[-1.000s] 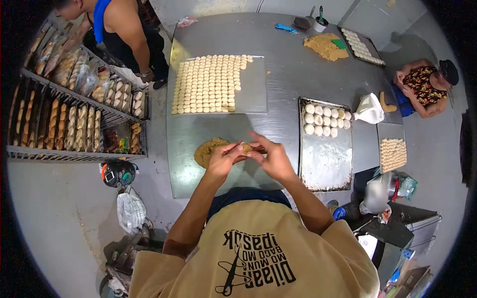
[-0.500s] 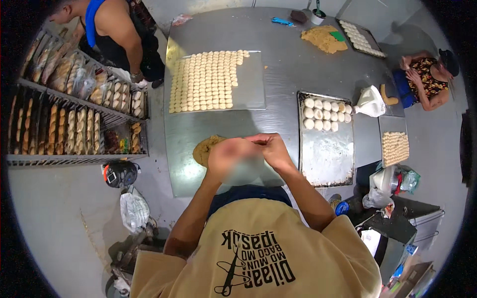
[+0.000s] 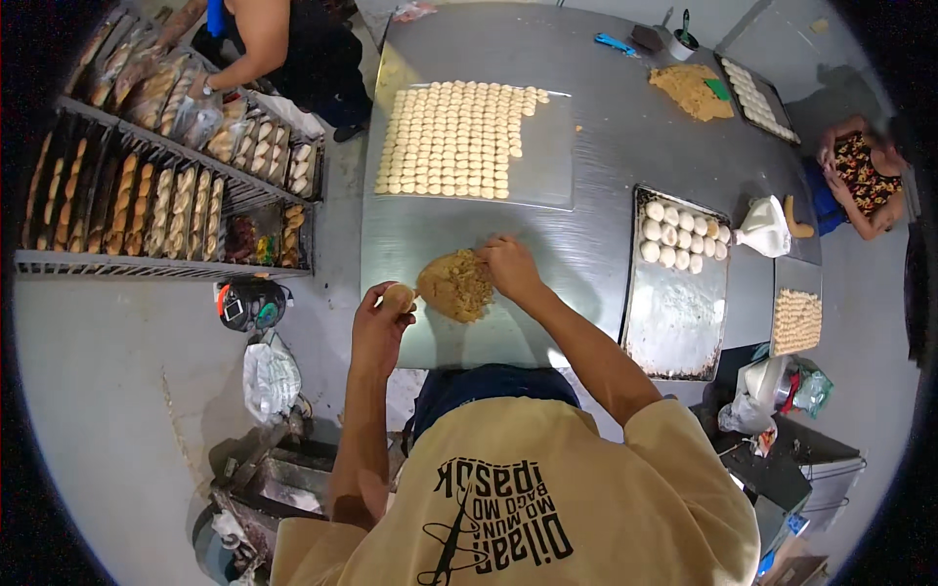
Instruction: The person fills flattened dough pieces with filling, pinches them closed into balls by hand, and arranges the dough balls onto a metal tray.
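Figure: Small round of dough in hand beside a brown mound, with work apparently partway along.

In the curled fingers of the left hand (image 3: 381, 327), a dough round (image 3: 398, 299), firmly grasped; between the hands, on the table (image 3: 598, 107), a crumbly brown mound (image 3: 454, 288). At the mound's edge, the right hand (image 3: 510, 268), fingertips lowered; pinch taken or not, impossible to tell. Beyond both hands, small dough pieces (image 3: 445, 142) in close rows on a metal sheet (image 3: 547, 164), apparently largely unused. Right of the right hand, a dark-rimmed tray (image 3: 674, 317) with dough balls (image 3: 674, 230) at its far end only: seemingly a first share done, more remaining.
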Motion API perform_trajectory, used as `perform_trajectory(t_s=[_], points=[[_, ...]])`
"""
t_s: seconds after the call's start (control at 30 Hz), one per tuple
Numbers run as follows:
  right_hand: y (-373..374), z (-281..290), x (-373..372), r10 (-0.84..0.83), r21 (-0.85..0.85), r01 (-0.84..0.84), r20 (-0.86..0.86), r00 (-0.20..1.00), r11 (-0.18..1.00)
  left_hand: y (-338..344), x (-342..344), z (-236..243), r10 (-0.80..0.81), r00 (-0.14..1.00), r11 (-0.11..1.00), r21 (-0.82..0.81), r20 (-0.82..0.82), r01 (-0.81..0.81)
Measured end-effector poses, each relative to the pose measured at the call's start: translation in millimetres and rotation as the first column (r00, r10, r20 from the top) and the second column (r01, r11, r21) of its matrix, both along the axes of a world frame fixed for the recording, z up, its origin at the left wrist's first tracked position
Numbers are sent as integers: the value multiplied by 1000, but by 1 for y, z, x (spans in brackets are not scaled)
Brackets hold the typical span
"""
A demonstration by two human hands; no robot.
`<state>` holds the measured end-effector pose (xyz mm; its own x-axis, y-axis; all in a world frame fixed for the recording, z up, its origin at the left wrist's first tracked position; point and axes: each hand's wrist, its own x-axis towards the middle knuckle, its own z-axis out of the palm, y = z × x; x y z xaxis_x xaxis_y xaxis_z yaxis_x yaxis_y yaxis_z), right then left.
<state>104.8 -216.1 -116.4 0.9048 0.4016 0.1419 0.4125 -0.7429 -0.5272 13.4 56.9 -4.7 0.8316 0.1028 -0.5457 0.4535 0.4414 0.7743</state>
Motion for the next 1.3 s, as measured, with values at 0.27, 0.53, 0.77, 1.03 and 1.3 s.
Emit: perform_trajectory(t_s=[0.27, 0.53, 0.77, 1.03, 1.3], points=[[6, -15, -6, 11, -77, -18, -96, 995, 997, -29, 5, -6, -175, 985, 974, 148, -1, 173], [-42, 106, -39, 195, 701, 539, -676, 711, 468, -69, 30, -8, -426, 895, 901, -19, 135, 432], [-84, 103, -53, -6, 594, 613, -715, 699, 521, -136, 48, 0, -641, 736, 764, 94, 216, 638], [-138, 106, -71, 150, 579, 642, -790, 595, 502, -191, 47, 9, -778, 616, 626, 255, 127, 737], [-144, 126, -78, 106, 597, 683, -780, 617, 421, -202, 47, -22, -657, 711, 753, 245, 249, 610]])
